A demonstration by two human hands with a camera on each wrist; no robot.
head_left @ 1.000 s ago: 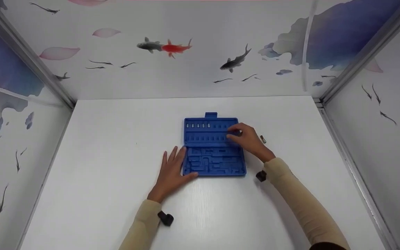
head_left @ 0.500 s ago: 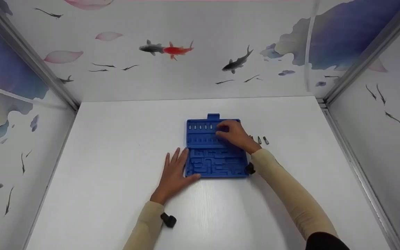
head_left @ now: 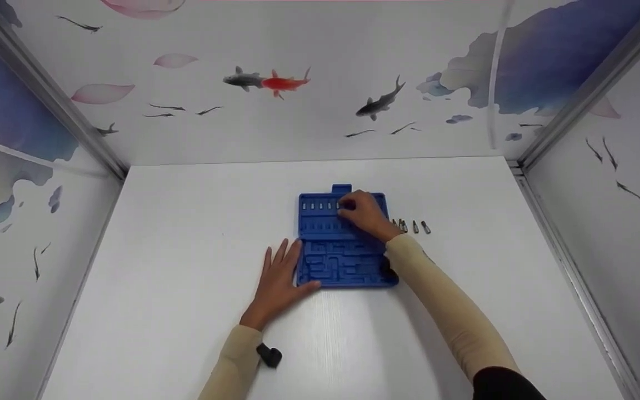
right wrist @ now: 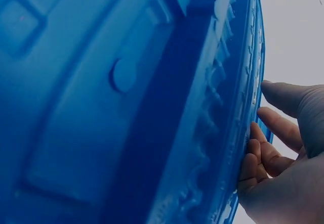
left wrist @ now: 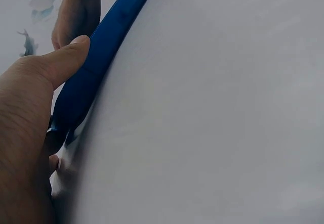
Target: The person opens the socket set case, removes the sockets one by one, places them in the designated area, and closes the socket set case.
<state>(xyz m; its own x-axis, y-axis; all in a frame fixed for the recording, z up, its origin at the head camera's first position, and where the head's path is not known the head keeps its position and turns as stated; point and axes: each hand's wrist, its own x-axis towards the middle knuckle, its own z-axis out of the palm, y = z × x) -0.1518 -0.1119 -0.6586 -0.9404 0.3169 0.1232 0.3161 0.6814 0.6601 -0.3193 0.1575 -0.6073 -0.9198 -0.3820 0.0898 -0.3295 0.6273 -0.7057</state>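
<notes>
A blue plastic tool case [head_left: 348, 278] lies unfolded on the white table, its moulded lower half towards me. Several small silvery screwdriver bits [head_left: 320, 206] stand in a row in the upper half's left slots. My right hand [head_left: 364, 214] reaches over that half, thumb and fingers pinched around a bit at the right end of the row; the hand mostly hides it. In the right wrist view its fingertips are right at the case's far part. My left hand [head_left: 278, 283] lies spread at the case's left edge, with the thumb [left wrist: 73, 57] along the near corner.
Several loose bits [head_left: 415, 226] lie on the table to the right of the case, partly behind the right wrist. A latch tab [head_left: 341, 189] sticks out at the case's far edge. Printed wall panels [head_left: 320, 128] enclose the table at the back and sides.
My right hand has moved left along the upper half, from its right edge to the end of the bit row. This uncovers the loose bits. The left hand stays at the case's edge.
</notes>
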